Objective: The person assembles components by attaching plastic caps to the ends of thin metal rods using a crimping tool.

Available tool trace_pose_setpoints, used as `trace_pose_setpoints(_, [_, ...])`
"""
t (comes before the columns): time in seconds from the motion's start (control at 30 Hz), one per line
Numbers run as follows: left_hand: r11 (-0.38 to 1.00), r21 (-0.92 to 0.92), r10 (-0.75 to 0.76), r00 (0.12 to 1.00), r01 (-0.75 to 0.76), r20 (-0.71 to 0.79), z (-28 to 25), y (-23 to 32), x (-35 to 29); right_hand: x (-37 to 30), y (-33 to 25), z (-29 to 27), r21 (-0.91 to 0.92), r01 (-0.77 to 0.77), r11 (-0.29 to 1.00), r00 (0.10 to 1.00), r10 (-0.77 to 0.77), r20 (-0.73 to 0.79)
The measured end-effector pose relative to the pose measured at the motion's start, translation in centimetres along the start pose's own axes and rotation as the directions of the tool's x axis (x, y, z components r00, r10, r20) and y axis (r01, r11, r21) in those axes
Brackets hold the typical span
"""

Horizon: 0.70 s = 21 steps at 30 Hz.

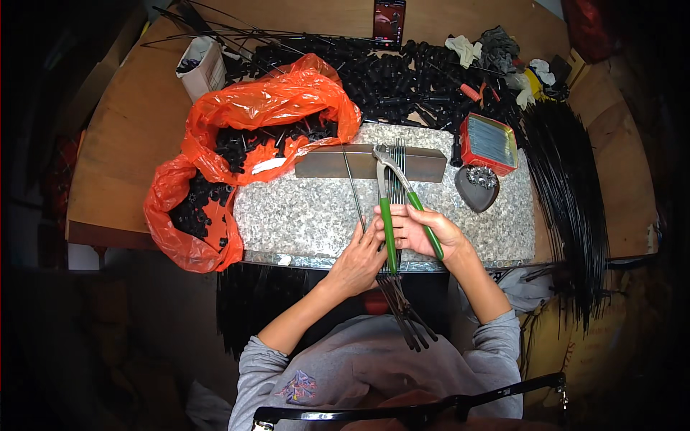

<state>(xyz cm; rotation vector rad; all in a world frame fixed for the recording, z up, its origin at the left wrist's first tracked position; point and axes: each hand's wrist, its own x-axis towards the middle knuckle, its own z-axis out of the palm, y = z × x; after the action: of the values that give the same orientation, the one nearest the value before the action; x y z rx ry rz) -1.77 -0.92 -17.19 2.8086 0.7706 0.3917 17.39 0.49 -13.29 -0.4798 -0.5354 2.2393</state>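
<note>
From where I stood, the right hand (447, 233) was turned palm-up on the person's side of the metal bar (323, 164), holding green-handled pliers (389, 230), handles spread, head over the bar. Nearer the person than the bar too, the left hand (357, 258) angled inward, back upward, its grip unclear to me. Thin rods (404, 311) crossed the bar.

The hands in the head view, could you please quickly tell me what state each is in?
Left hand: closed on a thin rod; whether it also grips the rod bundle cannot be told.
Right hand: holding the green-handled pliers, handles apart.
</note>
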Motion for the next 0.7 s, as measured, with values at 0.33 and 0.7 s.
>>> trace_pose_setpoints(0.33, [0.998,0.067,-0.001,0.998,-0.004,0.070,-0.7,0.1,0.2,-0.4,-1.0,-0.6,0.085,-0.071,0.994,0.997,0.070,0.014])
trace_pose_setpoints(0.7, [0.997,-0.074,-0.029,0.999,0.033,0.043,-1.9,0.3,0.8,-1.2,-4.1,-1.6,-0.074,-0.225,0.972,0.972,0.217,-0.094])
